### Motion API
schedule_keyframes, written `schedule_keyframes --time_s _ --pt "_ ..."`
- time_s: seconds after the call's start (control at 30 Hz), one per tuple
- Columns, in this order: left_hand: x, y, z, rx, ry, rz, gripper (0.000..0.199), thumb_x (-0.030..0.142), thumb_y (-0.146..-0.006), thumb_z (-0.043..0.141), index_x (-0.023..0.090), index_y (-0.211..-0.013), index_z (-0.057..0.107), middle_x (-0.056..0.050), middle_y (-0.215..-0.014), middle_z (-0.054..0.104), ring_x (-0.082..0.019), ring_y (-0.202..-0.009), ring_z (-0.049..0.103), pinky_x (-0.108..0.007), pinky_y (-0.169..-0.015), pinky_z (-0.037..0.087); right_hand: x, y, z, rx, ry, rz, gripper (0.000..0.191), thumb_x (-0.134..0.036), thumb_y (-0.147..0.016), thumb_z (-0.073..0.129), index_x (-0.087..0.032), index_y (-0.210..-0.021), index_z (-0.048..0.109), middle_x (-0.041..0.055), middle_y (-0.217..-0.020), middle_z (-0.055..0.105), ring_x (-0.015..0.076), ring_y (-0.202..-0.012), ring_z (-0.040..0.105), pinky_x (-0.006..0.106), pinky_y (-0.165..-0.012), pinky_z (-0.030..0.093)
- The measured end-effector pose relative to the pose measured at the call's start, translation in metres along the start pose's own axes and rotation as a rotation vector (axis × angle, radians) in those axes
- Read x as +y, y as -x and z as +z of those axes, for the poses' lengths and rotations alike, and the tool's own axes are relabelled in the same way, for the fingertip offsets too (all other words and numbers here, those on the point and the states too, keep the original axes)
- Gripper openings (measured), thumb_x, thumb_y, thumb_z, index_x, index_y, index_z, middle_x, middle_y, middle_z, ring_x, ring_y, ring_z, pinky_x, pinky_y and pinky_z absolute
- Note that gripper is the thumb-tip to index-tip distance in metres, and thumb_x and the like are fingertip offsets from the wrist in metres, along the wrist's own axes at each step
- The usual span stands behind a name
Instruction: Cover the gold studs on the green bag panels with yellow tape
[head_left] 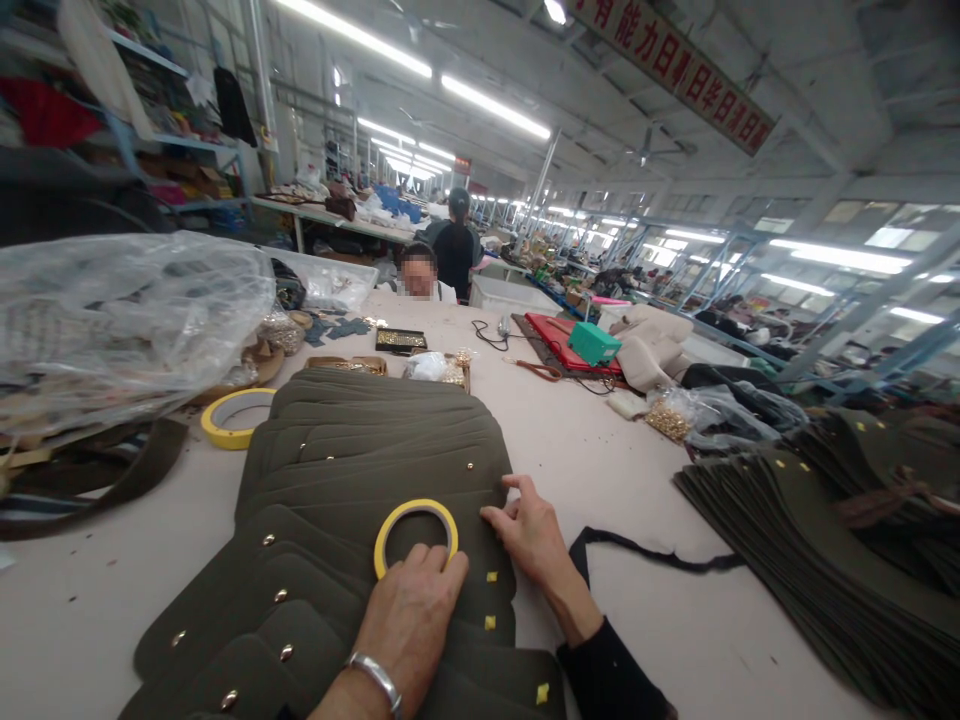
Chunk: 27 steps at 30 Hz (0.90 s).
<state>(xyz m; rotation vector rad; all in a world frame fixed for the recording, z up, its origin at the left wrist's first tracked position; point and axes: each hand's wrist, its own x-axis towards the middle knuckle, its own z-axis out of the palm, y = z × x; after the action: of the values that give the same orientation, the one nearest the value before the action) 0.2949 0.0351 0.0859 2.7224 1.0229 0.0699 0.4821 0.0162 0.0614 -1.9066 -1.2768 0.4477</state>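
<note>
Overlapping dark olive fabric pieces (pixel 390 430) with gold studs are spread over the pale table. My left hand (pixel 411 612), with a silver bangle at the wrist, has its fingers on the near edge of a yellow tape roll (pixel 384 530) lying on the pieces. To its right, my right hand (pixel 529 525) is at the right edge of the stack, thumb and index finger apart, with no object clearly visible between them. Small yellow tape bits (pixel 490 622) stick to the fabric near my hands.
Another yellow tape roll (pixel 217 425) lies left of the stack. Plastic bags (pixel 142 320) crowd the left side. More olive pieces (pixel 795 550) and a black strap (pixel 660 553) lie at the right. Beyond are a green box (pixel 594 343), a stud tray (pixel 400 341) and people.
</note>
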Motion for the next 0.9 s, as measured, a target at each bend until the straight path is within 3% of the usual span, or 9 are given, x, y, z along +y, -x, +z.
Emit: schedule_keyframes --time_s 0.07,0.13,0.23,0.3,0.43,0.67,0.8,0.9 --pt "-0.001 0.000 0.001 -0.001 0.003 0.003 0.032 0.000 -0.085 0.038 0.020 -0.094 0.060 -0.006 -0.096 0.065 -0.025 -0.090 0.058 -0.037 -0.074 0.048 0.003 0.003 -0.007 0.053 -0.018 -0.060 0.022 -0.030 -0.086 0.059 -0.016 -0.103 0.057 -0.0011 -0.063 0.065 0.0164 -0.058 0.062 0.027 -0.059 0.049" --pt "-0.002 0.000 0.002 0.004 -0.003 0.007 0.031 0.000 -0.085 0.038 0.021 -0.094 0.060 -0.006 -0.096 0.065 -0.024 -0.089 0.057 -0.036 -0.075 0.047 0.004 0.007 -0.012 0.089 0.044 -0.256 0.013 -0.027 -0.090 0.052 -0.018 -0.091 0.061 0.0037 -0.076 0.067 0.0166 -0.068 0.063 0.028 -0.066 0.050" --pt "-0.004 -0.001 0.003 0.023 -0.026 0.005 0.031 0.001 -0.086 0.039 0.021 -0.095 0.061 -0.005 -0.095 0.064 -0.023 -0.089 0.056 -0.035 -0.076 0.046 0.004 0.013 -0.013 0.009 0.218 -0.548 0.018 -0.017 -0.092 0.046 -0.019 -0.090 0.064 0.0070 -0.086 0.066 0.0187 -0.082 0.062 0.031 -0.077 0.050" --pt "-0.005 -0.001 0.003 0.032 -0.035 0.001 0.032 0.002 -0.086 0.038 0.021 -0.095 0.062 -0.006 -0.095 0.064 -0.023 -0.089 0.056 -0.036 -0.076 0.047 0.004 0.014 -0.008 -0.052 0.314 -0.605 0.020 -0.013 -0.092 0.045 -0.018 -0.093 0.064 0.0080 -0.087 0.066 0.0200 -0.085 0.062 0.032 -0.080 0.050" --pt "-0.005 -0.001 0.002 0.030 -0.040 0.002 0.034 0.000 -0.086 0.036 0.021 -0.095 0.062 -0.006 -0.095 0.063 -0.025 -0.090 0.056 -0.038 -0.075 0.047 0.000 0.011 0.002 -0.077 0.404 -0.448 0.019 -0.010 -0.089 0.049 -0.016 -0.090 0.067 0.0084 -0.084 0.067 0.0207 -0.080 0.063 0.032 -0.077 0.050" --pt "-0.006 -0.004 -0.001 0.066 -0.077 0.043 0.034 0.001 -0.087 0.036 0.021 -0.096 0.062 -0.006 -0.089 0.062 -0.025 -0.085 0.057 -0.041 -0.077 0.047 -0.022 -0.004 0.001 -0.125 0.287 -0.036 0.023 -0.011 -0.077 0.054 -0.018 -0.076 0.075 0.0053 -0.078 0.075 0.0186 -0.074 0.068 0.026 -0.070 0.047" --pt "-0.010 0.001 -0.004 0.128 -0.023 0.075 0.029 0.007 -0.091 0.036 0.022 -0.093 0.062 -0.005 -0.087 0.061 -0.024 -0.081 0.057 -0.041 -0.073 0.048 -0.023 -0.003 -0.007 -0.185 0.268 -0.012 0.021 -0.011 -0.071 0.054 -0.017 -0.064 0.074 0.0042 -0.066 0.072 0.0172 -0.064 0.065 0.024 -0.059 0.042" --pt "-0.017 0.006 -0.003 0.186 0.044 0.111 0.027 0.009 -0.092 0.038 0.022 -0.095 0.061 -0.004 -0.086 0.062 -0.022 -0.078 0.060 -0.037 -0.071 0.050 -0.017 0.006 -0.016 -0.397 0.213 -0.013 0.018 -0.013 -0.070 0.057 -0.016 -0.065 0.074 0.0016 -0.062 0.070 0.0144 -0.057 0.060 0.021 -0.050 0.037"
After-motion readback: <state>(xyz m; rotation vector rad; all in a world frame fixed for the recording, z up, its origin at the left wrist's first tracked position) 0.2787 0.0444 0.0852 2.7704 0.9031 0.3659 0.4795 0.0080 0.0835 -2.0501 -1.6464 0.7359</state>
